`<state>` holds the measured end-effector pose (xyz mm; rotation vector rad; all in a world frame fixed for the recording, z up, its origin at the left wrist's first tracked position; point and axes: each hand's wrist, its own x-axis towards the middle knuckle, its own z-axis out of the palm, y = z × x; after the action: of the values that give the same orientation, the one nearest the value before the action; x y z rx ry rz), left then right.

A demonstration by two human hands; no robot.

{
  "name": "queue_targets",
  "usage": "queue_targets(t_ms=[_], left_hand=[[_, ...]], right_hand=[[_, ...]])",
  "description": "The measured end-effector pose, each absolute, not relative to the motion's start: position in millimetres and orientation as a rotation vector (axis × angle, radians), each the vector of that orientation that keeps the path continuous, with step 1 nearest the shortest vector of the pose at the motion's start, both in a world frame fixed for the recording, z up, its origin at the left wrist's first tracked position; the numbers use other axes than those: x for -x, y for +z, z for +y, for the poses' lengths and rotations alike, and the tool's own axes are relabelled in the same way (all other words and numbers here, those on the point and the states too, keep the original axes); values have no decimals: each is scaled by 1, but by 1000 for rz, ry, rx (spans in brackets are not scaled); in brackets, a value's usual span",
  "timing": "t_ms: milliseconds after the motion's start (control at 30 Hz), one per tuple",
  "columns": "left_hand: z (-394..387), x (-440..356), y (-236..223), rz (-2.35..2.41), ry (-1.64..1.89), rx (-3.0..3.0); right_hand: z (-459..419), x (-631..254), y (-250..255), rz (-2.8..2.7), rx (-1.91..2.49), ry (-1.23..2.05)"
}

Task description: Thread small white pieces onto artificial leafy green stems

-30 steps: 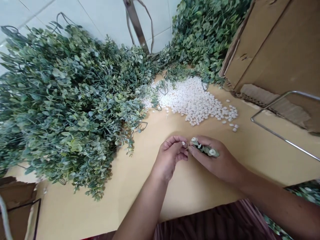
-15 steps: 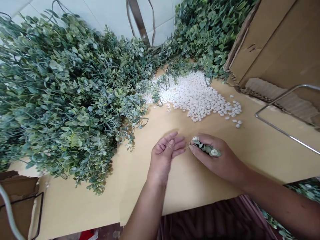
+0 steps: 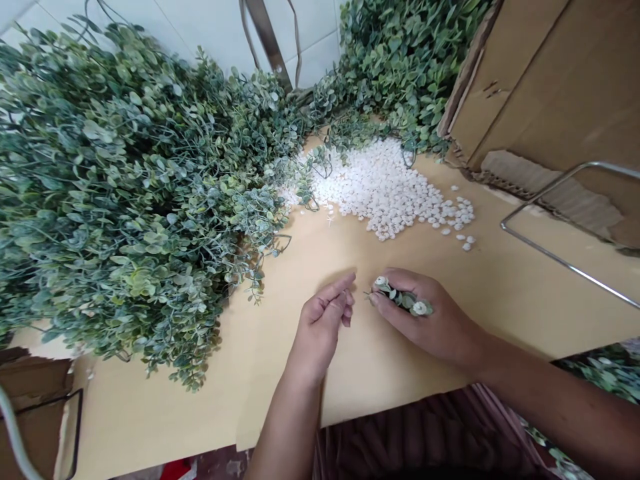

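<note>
While the right hand [image 3: 440, 323] holds a leafy sprig [image 3: 406, 300] in its curled fingers over the table [image 3: 280, 373], white flowers [image 3: 421, 308] showing along it, the left hand [image 3: 320, 327] is just beside, apart from the sprig. Its forefinger points out and its thumb lies against the bent fingers; whether they pinch anything small, I cannot tell. Beyond the hands, a pile of small white pieces [image 3: 380, 190] spreads on the table. A large heap of green leaves [image 3: 145, 200] fills the left side, and cardboard [image 3: 560, 93] stands at the right near a bent metal rod [image 3: 575, 268].
</note>
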<state>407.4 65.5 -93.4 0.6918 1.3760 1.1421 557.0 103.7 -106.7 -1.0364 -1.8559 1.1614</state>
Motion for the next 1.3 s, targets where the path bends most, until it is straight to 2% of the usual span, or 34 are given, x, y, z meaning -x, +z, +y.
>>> queue_targets(t_ms=[433,1300], left_hand=[[65,-407,-101,1476,1277,-717],[63,-412,-93,1483,1164,-727]], right_hand=[[103,-556,-106,-1879,1005,1220],[103,-554,-107,-1897,1005,1196]])
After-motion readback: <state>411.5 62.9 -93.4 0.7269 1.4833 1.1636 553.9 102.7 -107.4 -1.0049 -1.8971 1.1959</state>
